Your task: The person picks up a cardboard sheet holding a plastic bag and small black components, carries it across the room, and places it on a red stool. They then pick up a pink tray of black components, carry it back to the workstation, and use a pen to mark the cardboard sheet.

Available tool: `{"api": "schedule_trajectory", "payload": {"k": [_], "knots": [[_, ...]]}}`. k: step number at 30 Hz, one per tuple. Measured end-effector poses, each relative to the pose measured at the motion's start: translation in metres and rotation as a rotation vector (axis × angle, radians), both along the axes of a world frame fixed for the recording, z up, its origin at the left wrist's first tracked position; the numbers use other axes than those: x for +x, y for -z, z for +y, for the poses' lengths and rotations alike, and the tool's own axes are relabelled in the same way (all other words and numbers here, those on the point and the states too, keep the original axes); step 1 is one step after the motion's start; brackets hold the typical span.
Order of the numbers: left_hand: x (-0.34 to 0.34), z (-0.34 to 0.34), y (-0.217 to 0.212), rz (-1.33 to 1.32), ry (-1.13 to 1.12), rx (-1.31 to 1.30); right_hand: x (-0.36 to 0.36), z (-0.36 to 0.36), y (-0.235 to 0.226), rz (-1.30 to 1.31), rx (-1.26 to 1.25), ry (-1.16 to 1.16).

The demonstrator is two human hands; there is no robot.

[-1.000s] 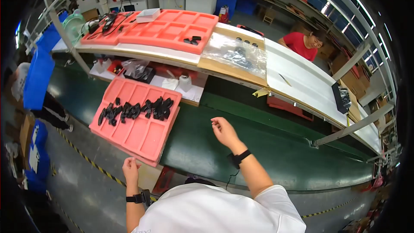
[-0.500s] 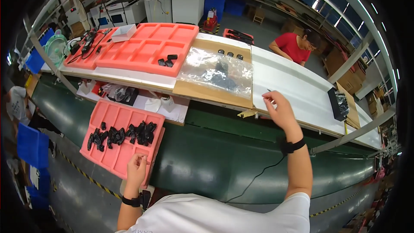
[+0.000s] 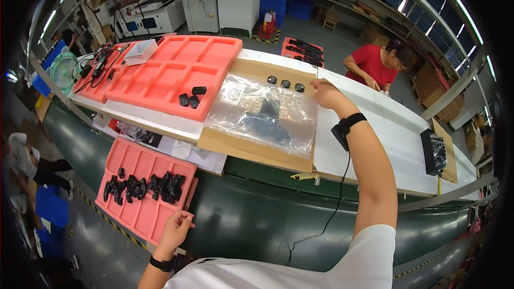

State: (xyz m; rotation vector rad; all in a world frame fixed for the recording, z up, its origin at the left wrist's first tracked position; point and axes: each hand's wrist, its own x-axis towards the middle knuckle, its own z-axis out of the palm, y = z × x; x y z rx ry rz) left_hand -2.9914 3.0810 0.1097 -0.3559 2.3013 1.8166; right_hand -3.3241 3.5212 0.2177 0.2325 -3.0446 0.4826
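My right hand (image 3: 329, 95) reaches over the far right part of a brown cardboard sheet (image 3: 230, 149), beside three round black parts (image 3: 286, 84) in a row. Its fingers are drawn together at the tips; whatever they may hold is too small to make out. A clear plastic bag (image 3: 235, 104) lies on the cardboard, with a dark shape showing at its middle. My left hand (image 3: 176, 229) hovers by the near right corner of a pink foam tray (image 3: 126, 207), fingers loosely bent, thumb apart, nothing visible in them. Several clusters of black parts (image 3: 167, 186) lie in that tray.
A larger pink tray (image 3: 160, 86) with three small black blocks (image 3: 193, 98) and a white box (image 3: 141, 52) stands at far left. A black box (image 3: 432, 152) sits at right. Across the bench works a person in red (image 3: 369, 67). A cable (image 3: 337, 208) trails from my right wrist.
My right hand has moved away from me and slightly left, from the near side of the white surface to beside the round parts. My left hand has shifted slightly right and nearer. The view has shifted.
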Motion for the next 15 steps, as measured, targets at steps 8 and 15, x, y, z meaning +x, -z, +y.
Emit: {"api": "schedule_trajectory", "payload": {"k": [8, 15], "knots": [[-0.013, 0.007, -0.006, -0.147, -0.038, -0.051, -0.025, -0.020, -0.004, -0.179, -0.118, -0.050], [-0.009, 0.003, -0.008, -0.144, 0.021, -0.041, 0.005, -0.004, -0.023, -0.043, -0.198, -0.149]]}}
